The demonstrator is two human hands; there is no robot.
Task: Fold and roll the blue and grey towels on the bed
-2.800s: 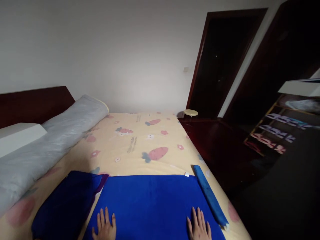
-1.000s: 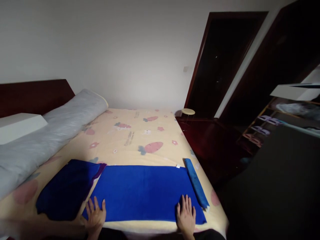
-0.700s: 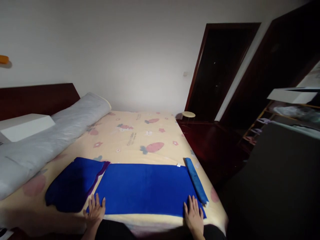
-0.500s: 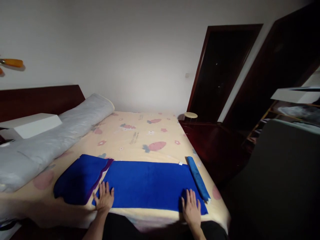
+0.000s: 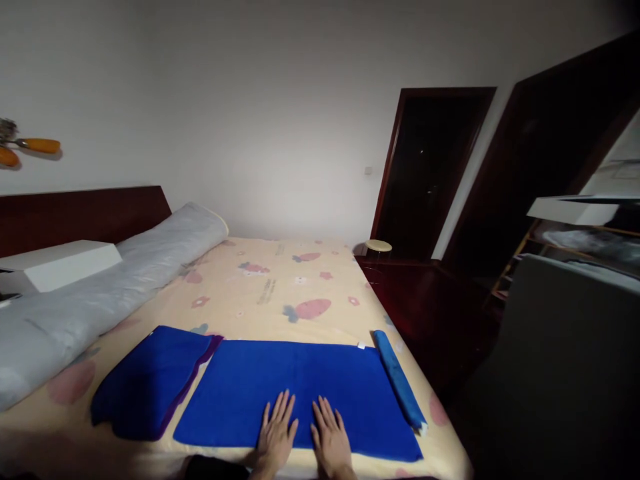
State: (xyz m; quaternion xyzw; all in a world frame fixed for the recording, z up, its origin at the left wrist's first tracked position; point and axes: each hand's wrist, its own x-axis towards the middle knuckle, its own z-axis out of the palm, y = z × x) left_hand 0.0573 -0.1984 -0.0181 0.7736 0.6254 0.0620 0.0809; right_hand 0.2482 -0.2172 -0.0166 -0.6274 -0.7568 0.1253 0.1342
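Note:
A blue towel (image 5: 300, 373) lies spread flat across the near part of the bed (image 5: 280, 293). My left hand (image 5: 277, 430) rests palm down near the middle of its front edge, fingers stretched out. Close beside it, my right hand (image 5: 331, 433) also lies flat on the towel with its fingers extended. Left of the towel is a darker blue cloth (image 5: 150, 383) with a purple edge. A rolled blue cloth (image 5: 399, 379) lies along the right side of the towel. Neither hand holds anything.
A long grey roll of bedding (image 5: 130, 280) lies by the headboard (image 5: 80, 217), with a white box (image 5: 75, 263) on it. A round stool (image 5: 379, 246) stands past the bed's far right corner. A dark grey panel (image 5: 555, 360) and a shelf rack (image 5: 515, 260) stand at right.
My hands have slid inward from the left and right ends of the towel to its middle, staying flat. The camera view has also shifted; the cloths lie as before.

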